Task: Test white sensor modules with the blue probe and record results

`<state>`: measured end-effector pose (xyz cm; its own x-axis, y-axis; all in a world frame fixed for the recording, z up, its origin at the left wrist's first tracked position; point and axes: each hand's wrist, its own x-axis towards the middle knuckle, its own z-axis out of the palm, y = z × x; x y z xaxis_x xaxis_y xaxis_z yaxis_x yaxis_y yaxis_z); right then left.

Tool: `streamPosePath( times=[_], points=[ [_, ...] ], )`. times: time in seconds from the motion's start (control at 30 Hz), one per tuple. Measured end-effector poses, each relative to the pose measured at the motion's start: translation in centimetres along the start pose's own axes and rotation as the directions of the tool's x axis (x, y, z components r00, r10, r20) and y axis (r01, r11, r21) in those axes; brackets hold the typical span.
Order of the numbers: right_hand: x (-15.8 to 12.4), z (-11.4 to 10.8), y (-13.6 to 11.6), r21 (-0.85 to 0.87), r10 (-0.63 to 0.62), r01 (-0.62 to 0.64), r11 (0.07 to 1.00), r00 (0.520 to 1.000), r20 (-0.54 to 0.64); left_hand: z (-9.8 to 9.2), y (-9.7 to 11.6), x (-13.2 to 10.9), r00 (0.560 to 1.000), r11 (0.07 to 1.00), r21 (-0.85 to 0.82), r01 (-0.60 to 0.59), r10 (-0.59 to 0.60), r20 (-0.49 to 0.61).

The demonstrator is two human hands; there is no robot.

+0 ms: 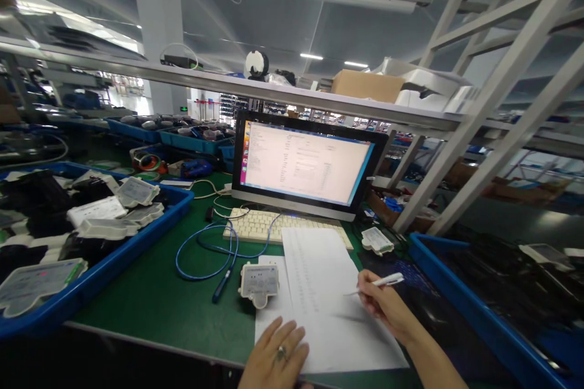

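Observation:
My right hand (376,301) is closed round a white pen (389,279), its tip pointing left over the paper. Two overlapping sheets of paper (326,292) lie on the green bench, the top one carrying faint columns of writing. Fingers spread, my left hand (278,357) rests flat at the lower left edge of the sheets, a ring on one finger. Just above it sits a grey-white plastic module (259,284) with a printed label, partly on the lower sheet. A blue cable (185,267) with a dark plug loops to the left of the module.
Behind the papers are a cream keyboard (255,225) and a lit monitor (303,164). Blue bins stand left (150,228) and right (451,279), the left one full of similar modules. Another module (378,240) lies right of the keyboard. A shelf (292,92) runs overhead.

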<state>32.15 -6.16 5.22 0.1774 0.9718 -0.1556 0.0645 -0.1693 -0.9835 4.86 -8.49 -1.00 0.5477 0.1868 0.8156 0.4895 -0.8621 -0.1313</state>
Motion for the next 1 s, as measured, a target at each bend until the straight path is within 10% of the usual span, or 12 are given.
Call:
streamPosePath(
  times=[0.23, 0.73, 1.0],
  points=[
    [-1.0, 5.3, 0.9, 0.25, -0.012, 0.006, 0.968, 1.0, 0.023, 2.0, 3.2, -0.4, 0.912, 0.953, -0.138, 0.269, -0.206, 0.354],
    [-2.0, 7.7, 4.2, -0.408, -0.342, 0.28, 0.869, 0.936, -0.087, 3.0, 3.9, -0.3, 0.963, 0.976, -0.048, 0.212, -0.201, 0.177],
    [-1.9, 7.9, 4.5, -0.428, -0.344, 0.295, 0.854, 0.938, -0.039, 2.7, 3.9, 0.0, 0.965, 0.977, -0.041, 0.211, -0.202, 0.166]
  ],
)
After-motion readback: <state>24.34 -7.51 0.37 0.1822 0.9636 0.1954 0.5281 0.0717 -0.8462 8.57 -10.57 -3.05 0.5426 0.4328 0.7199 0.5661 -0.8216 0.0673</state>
